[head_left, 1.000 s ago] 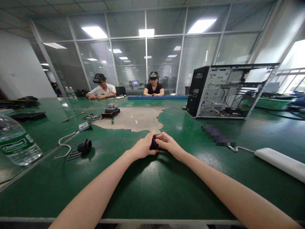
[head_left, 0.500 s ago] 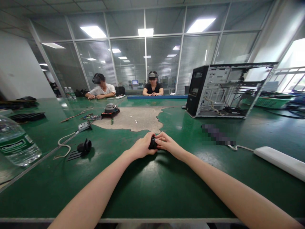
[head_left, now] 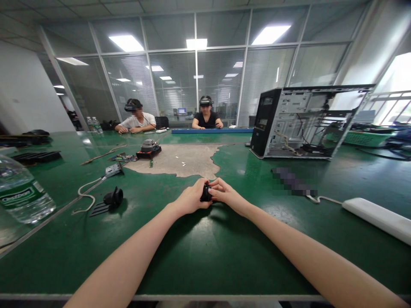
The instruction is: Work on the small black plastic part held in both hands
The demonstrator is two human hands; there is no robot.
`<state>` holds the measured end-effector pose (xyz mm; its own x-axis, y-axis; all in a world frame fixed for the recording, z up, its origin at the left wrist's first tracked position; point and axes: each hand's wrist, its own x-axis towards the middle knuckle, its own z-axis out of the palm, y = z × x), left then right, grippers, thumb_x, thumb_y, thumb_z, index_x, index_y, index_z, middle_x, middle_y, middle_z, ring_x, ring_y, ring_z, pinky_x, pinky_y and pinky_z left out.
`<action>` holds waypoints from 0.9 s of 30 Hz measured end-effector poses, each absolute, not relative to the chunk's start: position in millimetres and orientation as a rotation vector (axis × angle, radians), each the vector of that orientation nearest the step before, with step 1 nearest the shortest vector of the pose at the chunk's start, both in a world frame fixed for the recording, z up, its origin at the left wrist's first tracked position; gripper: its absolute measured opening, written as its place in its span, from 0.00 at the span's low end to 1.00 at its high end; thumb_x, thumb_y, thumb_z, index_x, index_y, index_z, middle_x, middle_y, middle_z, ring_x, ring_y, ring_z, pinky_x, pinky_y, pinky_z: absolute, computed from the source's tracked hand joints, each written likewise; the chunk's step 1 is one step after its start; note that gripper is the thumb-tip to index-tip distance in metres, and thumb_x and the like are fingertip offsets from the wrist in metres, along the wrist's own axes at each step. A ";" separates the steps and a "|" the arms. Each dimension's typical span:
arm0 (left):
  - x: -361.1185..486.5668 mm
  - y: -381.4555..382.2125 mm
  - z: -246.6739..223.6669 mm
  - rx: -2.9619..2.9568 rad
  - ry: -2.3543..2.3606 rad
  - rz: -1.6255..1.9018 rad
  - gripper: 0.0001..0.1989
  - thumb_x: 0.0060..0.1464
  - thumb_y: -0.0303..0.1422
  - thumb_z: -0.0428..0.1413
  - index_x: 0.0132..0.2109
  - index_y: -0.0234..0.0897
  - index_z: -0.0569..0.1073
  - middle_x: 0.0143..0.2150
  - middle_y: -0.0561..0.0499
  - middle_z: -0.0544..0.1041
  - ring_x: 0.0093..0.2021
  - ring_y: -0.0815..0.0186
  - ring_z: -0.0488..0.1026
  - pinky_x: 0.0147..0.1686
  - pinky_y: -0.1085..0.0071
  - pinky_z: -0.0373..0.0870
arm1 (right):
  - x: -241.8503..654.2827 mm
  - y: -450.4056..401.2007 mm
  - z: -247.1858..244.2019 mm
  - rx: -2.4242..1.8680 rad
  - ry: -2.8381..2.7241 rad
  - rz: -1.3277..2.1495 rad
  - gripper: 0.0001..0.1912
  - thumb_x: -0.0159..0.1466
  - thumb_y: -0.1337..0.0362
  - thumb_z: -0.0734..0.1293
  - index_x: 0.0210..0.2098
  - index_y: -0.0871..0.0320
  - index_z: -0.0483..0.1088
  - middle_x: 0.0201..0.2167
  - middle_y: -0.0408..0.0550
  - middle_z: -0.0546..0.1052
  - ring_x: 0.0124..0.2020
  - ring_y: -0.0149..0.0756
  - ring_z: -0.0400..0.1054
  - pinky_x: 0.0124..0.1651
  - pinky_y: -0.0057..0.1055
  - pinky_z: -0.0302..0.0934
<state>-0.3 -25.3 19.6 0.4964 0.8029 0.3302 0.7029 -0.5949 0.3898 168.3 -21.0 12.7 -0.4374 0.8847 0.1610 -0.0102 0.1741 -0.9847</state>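
Between my two hands is a small black part (head_left: 205,193), its exact kind unclear. My left hand (head_left: 191,196) is closed around its left side, with the thumb underneath and the fingers over the top. From the right, the fingertips of my right hand (head_left: 224,193) press against the same part. Both hands are just above the green table (head_left: 180,265), near its middle. To their left on the tabletop lies a black plastic piece (head_left: 111,199) with a round end and flat slats. Fingers cover much of the held part.
An opened computer case (head_left: 269,124) stands at the right. A white power strip (head_left: 379,218) with a cable lies at the right edge. A water bottle (head_left: 22,192) stands at the left. Farther back are a heatsink fan (head_left: 149,147) and two people (head_left: 207,117) seated opposite.
My hands keep nearly the same grip on the black part, with only slight finger movement. Across the table, the person in black has raised one hand.
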 end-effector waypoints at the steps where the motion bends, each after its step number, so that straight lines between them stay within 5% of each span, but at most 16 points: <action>1: -0.1 -25.2 19.6 2.536 1.290 0.722 0.30 0.42 0.36 0.56 0.51 0.40 0.53 0.46 0.47 0.65 0.41 0.58 0.69 0.37 0.66 0.65 | 167.0 -20.8 12.4 -0.858 -1.614 1.384 0.14 0.52 0.56 0.66 0.33 0.56 0.61 0.30 0.41 0.70 0.33 0.31 0.66 0.37 0.32 0.62; 27: -0.8 -24.1 18.1 2.549 1.292 0.711 0.30 0.41 0.34 0.57 0.51 0.40 0.54 0.46 0.48 0.65 0.41 0.58 0.69 0.39 0.66 0.65 | 163.8 -15.3 9.0 -0.942 -1.546 1.417 0.15 0.50 0.55 0.67 0.31 0.58 0.62 0.30 0.43 0.69 0.32 0.29 0.66 0.36 0.31 0.62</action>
<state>-0.8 -24.1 18.1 0.5033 0.7994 0.3281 0.7049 -0.5994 0.3792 163.8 -15.3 9.0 -0.3858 0.9190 0.0813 -0.0011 0.0876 -0.9962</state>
